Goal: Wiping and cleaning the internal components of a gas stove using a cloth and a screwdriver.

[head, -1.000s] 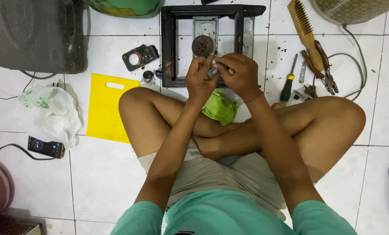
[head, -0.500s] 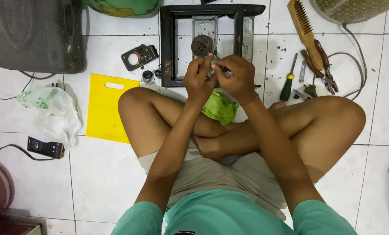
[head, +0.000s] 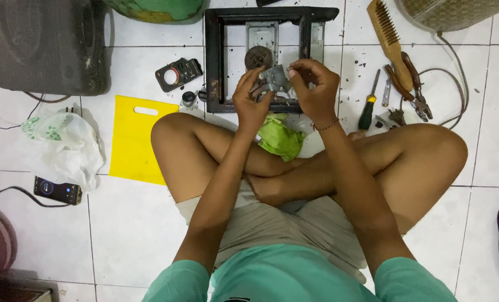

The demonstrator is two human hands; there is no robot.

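The small grey metal valve part [head: 276, 79] sits pinched between both hands above the black stove frame [head: 216, 61], left hand [head: 252, 103] cupping underneath, right hand [head: 315, 89] gripping its right end, long axis roughly sideways.

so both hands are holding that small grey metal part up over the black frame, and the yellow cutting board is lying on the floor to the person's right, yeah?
Not quite. The left hand and the right hand do hold the small grey metal part over the black frame, but the yellow cutting board lies on the floor to the person's left, beside the left knee. The head view shows it.
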